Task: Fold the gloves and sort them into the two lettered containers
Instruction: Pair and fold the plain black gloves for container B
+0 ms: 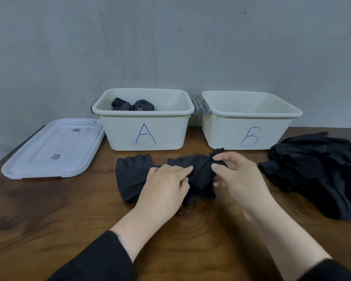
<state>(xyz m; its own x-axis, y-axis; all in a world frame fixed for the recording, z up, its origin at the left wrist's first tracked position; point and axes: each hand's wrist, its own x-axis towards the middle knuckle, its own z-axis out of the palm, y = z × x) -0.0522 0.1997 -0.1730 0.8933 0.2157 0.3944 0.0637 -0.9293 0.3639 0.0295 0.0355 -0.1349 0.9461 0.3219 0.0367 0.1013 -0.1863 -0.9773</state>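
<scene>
Wooden table [49, 209]; black fingerless glove [199, 171] half-folded, bunched

A single head-worn view looks forward and down from the person's own position, close over the wooden tabletop [49, 216]. It faces a grey wall [170, 41] that fills the upper half of the picture. The wide lens bends the edges, so the lid [51, 149] at far left and the dark pile [320, 173] at far right are probably stretched. Both forearms enter from the bottom edge, nearest the lens. The two lettered containers [146, 134] stand mid-frame against the wall.
</scene>
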